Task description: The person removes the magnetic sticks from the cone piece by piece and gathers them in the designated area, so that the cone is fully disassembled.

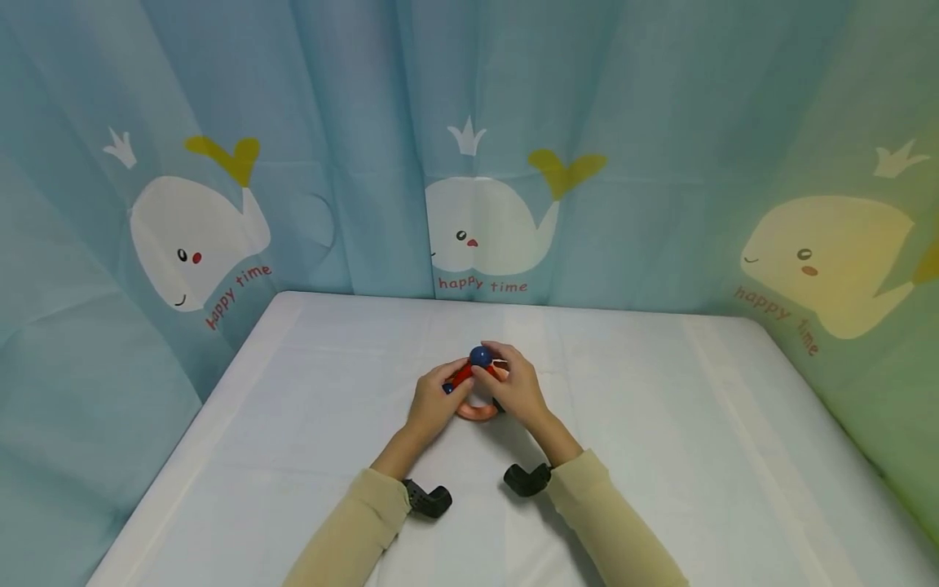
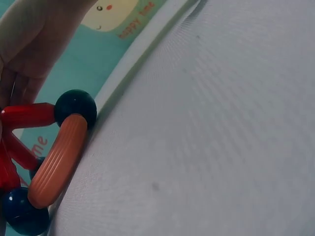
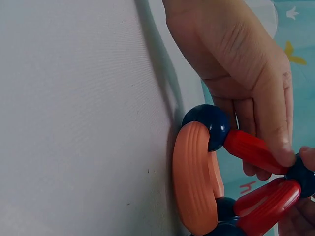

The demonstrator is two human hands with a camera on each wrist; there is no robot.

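Both hands hold one ball-and-rod toy low over the table's middle. Orange curved pieces (image 1: pixel 478 413) join blue balls at its base, and red rods (image 3: pixel 251 150) slope to a blue top ball (image 1: pixel 480 356). My right hand (image 1: pixel 517 389) pinches a red rod beside that ball, thumb on the near side. My left hand (image 1: pixel 431 403) grips the toy's left side, by a lower blue ball (image 1: pixel 448 389). In the left wrist view the left hand (image 2: pixel 37 44) is partly cut off; an orange curved piece (image 2: pixel 59 162) links two blue balls. Fingers hide some joints.
A white-covered table (image 1: pixel 293 408) lies under the hands. Behind it and along both sides hangs a blue-green curtain (image 1: pixel 367 163) with whale prints. Black wrist mounts (image 1: pixel 428 499) sit at both sleeve cuffs.
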